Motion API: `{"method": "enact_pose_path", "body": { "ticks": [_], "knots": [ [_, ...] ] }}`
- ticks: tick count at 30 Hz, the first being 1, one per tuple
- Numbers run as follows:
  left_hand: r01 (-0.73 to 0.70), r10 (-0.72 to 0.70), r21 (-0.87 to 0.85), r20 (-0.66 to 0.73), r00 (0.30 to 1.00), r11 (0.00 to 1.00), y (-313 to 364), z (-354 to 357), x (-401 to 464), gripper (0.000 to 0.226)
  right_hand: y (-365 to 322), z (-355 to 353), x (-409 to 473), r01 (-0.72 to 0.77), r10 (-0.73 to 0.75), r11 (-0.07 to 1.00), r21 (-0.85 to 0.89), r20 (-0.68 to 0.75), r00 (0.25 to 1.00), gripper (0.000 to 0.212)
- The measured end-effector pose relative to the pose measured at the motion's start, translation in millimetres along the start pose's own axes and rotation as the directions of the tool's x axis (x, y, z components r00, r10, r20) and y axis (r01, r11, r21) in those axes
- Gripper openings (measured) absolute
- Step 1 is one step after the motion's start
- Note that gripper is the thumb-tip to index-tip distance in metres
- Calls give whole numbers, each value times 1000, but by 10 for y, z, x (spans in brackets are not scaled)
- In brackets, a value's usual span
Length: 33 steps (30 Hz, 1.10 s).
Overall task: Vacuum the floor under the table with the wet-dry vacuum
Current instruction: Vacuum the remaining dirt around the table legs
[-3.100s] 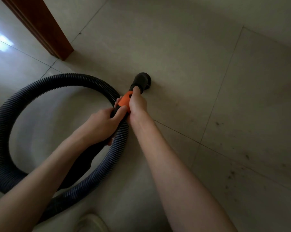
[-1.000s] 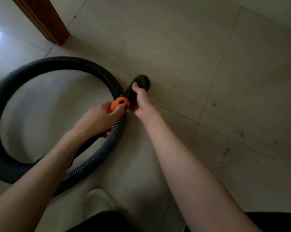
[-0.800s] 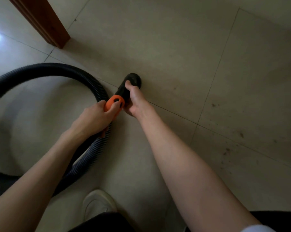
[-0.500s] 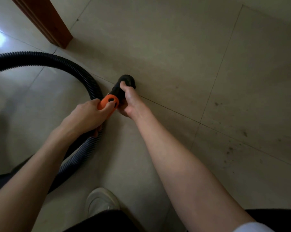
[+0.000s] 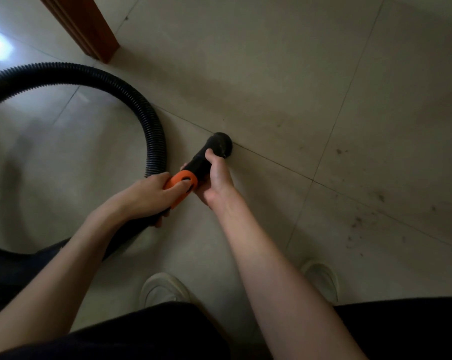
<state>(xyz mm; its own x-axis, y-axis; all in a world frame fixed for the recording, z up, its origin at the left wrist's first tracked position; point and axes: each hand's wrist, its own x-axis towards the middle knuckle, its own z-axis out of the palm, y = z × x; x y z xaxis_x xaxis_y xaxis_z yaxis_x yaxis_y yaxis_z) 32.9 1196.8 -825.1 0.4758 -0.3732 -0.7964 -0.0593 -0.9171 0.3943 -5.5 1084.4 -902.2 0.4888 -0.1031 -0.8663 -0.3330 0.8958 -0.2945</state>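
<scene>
Floor tiles [image 5: 258,74] are looking like smooth glazed ceramic, glossy where the light's hitting top left, gritty with dark specks on the right. Hose [image 5: 152,120] is showing ribbed matt black plastic, orange collar [image 5: 182,181] smooth plastic, door frame [image 5: 89,24] varnished wood.

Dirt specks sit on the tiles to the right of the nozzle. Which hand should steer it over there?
Right. The right hand grips the black nozzle nearest its mouth, on the dirt specks' side. The left hand holds the orange collar behind.
</scene>
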Motion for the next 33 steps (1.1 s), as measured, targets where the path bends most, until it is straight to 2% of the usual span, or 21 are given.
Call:
{"method": "enact_pose_path", "body": {
  "ticks": [4, 8, 11, 20, 27, 31, 33],
  "knots": [
    [-5, 6, 24, -28, 1000, 1000, 15, 128, -65, 43, 98, -94, -149, -39, 39, 999, 23, 26, 999, 41],
    [5, -5, 11, 12, 1000, 1000, -17, 237, -133, 41, 129, -282, -297, -63, 58, 995, 82, 55, 997, 32],
    [-8, 7, 19, 56, 998, 1000, 38, 310, -138, 42, 175, -405, -340, -23, 26, 996, 91, -23, 999, 47],
    [-118, 101, 96, 166, 981, 988, 393, 539, -65, 46, -51, -803, -485, 62, -39, 988, 139, -165, 986, 45],
    [-114, 98, 113, 144, 985, 987, 705, 756, 7, 44, -216, -1001, -451, 143, -101, 978, 154, -253, 962, 49],
    [-111, 106, 71, 72, 992, 991, 804, 712, 103, 42, -388, -929, -382, 158, -132, 983, 97, -232, 964, 37],
    [-113, 111, 56, 27, 993, 992, 836, 678, 163, 42, -483, -873, -315, 157, -141, 986, 57, -220, 965, 38]
  ]
}}
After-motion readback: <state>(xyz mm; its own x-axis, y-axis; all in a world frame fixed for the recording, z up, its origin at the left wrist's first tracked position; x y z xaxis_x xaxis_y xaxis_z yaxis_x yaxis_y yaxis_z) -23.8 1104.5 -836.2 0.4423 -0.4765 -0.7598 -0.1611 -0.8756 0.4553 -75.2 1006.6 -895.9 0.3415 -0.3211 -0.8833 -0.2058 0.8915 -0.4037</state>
